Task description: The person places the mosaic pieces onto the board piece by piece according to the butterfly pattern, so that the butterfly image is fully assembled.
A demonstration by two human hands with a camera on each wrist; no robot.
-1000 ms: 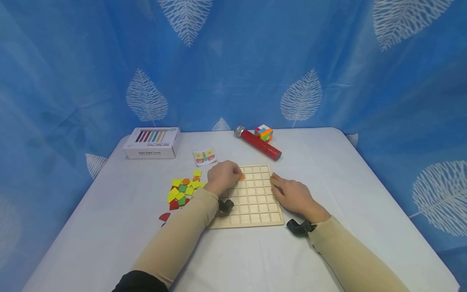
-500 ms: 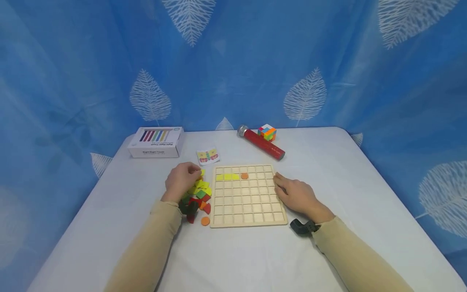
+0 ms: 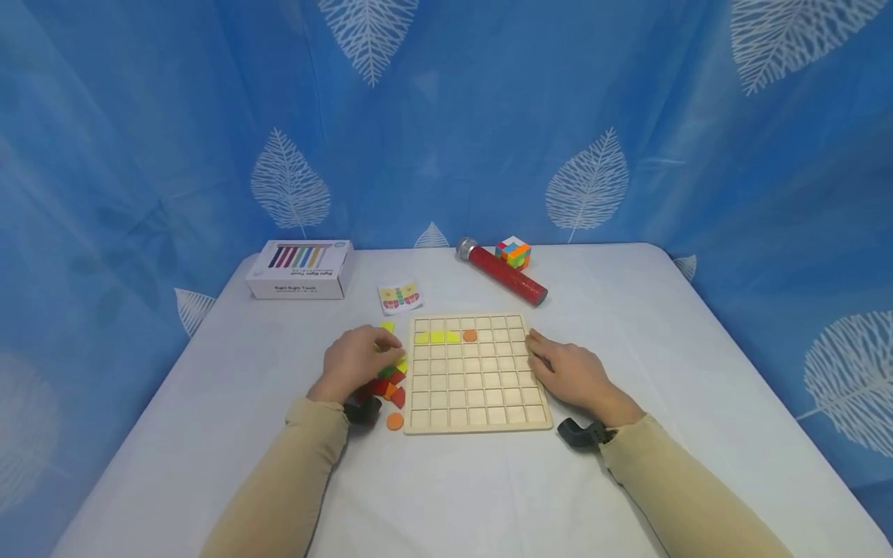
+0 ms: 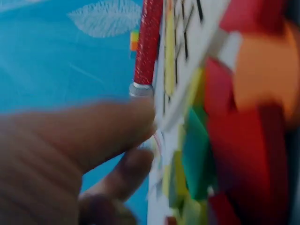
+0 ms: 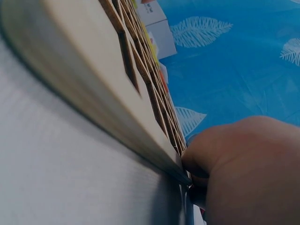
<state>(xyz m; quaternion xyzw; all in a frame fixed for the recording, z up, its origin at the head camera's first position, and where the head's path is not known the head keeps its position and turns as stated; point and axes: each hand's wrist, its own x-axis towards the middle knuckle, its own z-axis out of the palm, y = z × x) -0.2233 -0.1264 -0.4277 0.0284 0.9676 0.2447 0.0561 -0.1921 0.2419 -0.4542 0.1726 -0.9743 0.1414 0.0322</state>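
Observation:
A pale wooden grid board (image 3: 456, 384) lies flat on the table. Three yellow pieces (image 3: 437, 337) and an orange disc (image 3: 470, 335) sit side by side in its second row from the back. My left hand (image 3: 354, 360) is over the loose pieces left of the board, fingers bent; nothing shows between them in the blurred left wrist view. Red blocks (image 4: 248, 145), a green block (image 4: 197, 152) and yellow ones lie beneath it, partly hidden. With its fingertips, my right hand (image 3: 572, 374) presses against the board's right edge; the right wrist view shows them at the rim (image 5: 140, 145).
Behind the board lies a small pattern card (image 3: 400, 297). A white box (image 3: 301, 269) stands at the back left. At the back, a red microphone-shaped tube (image 3: 505, 275) lies by a puzzle cube (image 3: 513, 252). One loose orange disc (image 3: 394, 421) is near the board's front left corner.
My left hand has let go of the orange disc in the board and moved left to the loose pieces, shifting slightly since. My right hand stays at the board's edge.

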